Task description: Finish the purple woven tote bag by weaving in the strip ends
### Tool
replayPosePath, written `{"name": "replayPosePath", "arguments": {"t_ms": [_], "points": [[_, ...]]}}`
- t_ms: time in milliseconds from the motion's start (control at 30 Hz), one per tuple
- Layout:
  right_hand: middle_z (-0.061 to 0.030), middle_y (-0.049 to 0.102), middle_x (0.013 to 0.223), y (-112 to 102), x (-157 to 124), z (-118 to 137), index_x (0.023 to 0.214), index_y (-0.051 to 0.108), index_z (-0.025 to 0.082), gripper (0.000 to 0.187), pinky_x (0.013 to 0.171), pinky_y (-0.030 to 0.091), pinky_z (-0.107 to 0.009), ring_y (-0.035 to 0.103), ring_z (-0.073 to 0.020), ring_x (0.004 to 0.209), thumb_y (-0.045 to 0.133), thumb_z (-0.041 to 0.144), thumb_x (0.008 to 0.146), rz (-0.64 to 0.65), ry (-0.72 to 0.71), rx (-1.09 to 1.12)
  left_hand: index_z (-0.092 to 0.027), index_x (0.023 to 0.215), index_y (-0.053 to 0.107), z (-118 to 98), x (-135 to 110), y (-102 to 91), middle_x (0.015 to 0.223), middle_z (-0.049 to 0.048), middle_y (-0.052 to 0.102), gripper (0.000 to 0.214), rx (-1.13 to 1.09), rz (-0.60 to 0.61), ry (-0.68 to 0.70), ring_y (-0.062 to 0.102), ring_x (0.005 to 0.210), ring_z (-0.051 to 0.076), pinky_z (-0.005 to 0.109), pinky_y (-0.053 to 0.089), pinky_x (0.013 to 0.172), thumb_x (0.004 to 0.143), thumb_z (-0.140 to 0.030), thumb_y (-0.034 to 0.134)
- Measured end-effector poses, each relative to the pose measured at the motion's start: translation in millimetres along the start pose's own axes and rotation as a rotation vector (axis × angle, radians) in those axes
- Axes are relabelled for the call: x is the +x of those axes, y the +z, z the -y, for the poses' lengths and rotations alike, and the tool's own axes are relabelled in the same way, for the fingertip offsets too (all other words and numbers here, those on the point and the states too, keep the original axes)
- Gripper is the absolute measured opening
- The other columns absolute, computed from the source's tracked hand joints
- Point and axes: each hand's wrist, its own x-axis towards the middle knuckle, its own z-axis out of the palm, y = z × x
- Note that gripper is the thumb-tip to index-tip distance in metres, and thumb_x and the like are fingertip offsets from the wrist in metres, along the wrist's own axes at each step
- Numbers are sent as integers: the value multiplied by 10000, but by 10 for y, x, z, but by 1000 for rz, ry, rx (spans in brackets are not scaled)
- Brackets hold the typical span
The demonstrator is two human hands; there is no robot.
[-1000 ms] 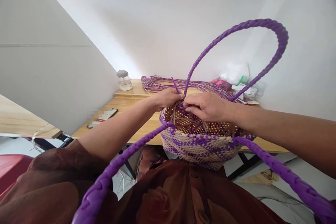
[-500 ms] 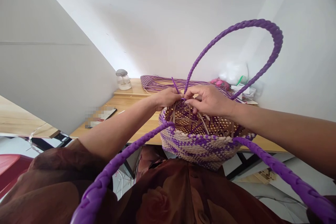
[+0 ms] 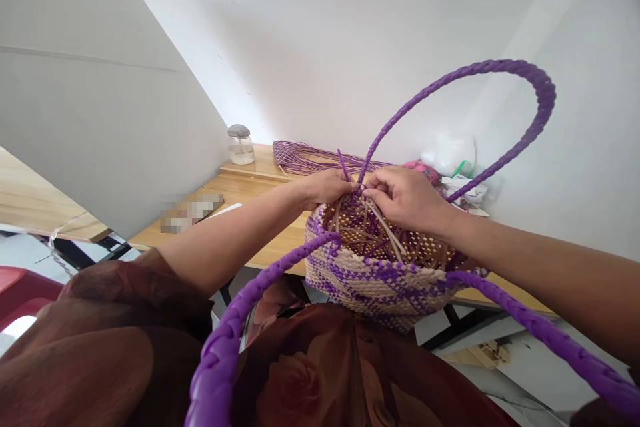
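A woven basket [image 3: 373, 287] in purple and beige tilts toward me at the table's front edge, its inside full of loose strip ends. My left hand [image 3: 327, 188] is closed on the basket's far rim, beside the foot of the far purple braided handle [image 3: 465, 70]. A purple strip end [image 3: 343, 163] sticks up by its fingers. Just right of that foot, my right hand [image 3: 403, 195] pinches a strip at the rim with thumb and forefinger; the pinched part is mostly hidden. Beige strips [image 3: 387, 230] hang below it into the basket. The near braided handle [image 3: 270, 273] loops toward me.
On the wooden table [image 3: 273, 240] stands a lidded jar of clear liquid [image 3: 241, 147]. Purple woven strands [image 3: 320, 157] lie along the back. A white plastic bag [image 3: 450, 150] and papers [image 3: 465, 190] sit at back right. A red stool [image 3: 30, 293] is at left.
My right hand's fingers have closed tighter at the rim, from a looser curl. Beige strips now hang beneath it. The whole view has shifted slightly; my left hand keeps its place on the rim.
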Motion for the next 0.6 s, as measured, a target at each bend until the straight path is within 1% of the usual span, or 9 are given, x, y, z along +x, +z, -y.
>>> {"name": "replayPosePath", "arguments": {"t_ms": [33, 100, 200, 300, 467, 600], "points": [[-16, 576, 730, 4, -1, -6, 778, 559, 174, 101, 641, 342, -271, 502, -149, 686, 588, 210, 867, -11, 21, 27, -145, 833, 686, 3, 1, 3, 795, 48, 698, 202, 3, 0, 0, 583, 690, 136, 248, 451, 659, 859, -316, 582], [-13, 576, 732, 20, -2, -14, 772, 556, 175, 103, 642, 339, -271, 499, -148, 688, 595, 212, 860, -17, 19, 32, -142, 829, 682, -7, -6, 13, 799, 49, 697, 201, 9, -5, -3, 579, 676, 132, 249, 445, 648, 865, -307, 574], [-22, 575, 751, 46, -4, -16, 776, 547, 176, 99, 664, 342, -280, 497, -159, 712, 590, 209, 858, -23, -6, -14, -137, 798, 665, -45, -26, 34, 771, 41, 686, 187, -10, -19, -11, 573, 655, 121, 238, 435, 635, 870, -277, 565], [-34, 578, 769, 60, -8, -13, 782, 543, 177, 95, 677, 344, -289, 494, -168, 722, 583, 212, 861, -18, -16, -53, -132, 794, 662, -72, -32, 45, 787, 41, 690, 170, -30, -25, -9, 584, 670, 120, 231, 436, 636, 865, -254, 567], [-30, 583, 765, 73, -24, -9, 780, 544, 182, 105, 666, 348, -286, 504, -169, 721, 585, 227, 866, -34, 11, -38, -128, 786, 677, -36, -2, 38, 800, 59, 701, 179, -5, -31, 3, 591, 665, 133, 248, 445, 630, 845, -266, 580], [-37, 602, 801, 88, -44, -8, 807, 556, 182, 82, 689, 358, -287, 518, -175, 760, 583, 222, 873, -25, -39, -97, -139, 765, 683, -12, 6, 35, 792, 61, 702, 164, -53, -4, 7, 594, 661, 145, 262, 458, 620, 828, -263, 595]]}}
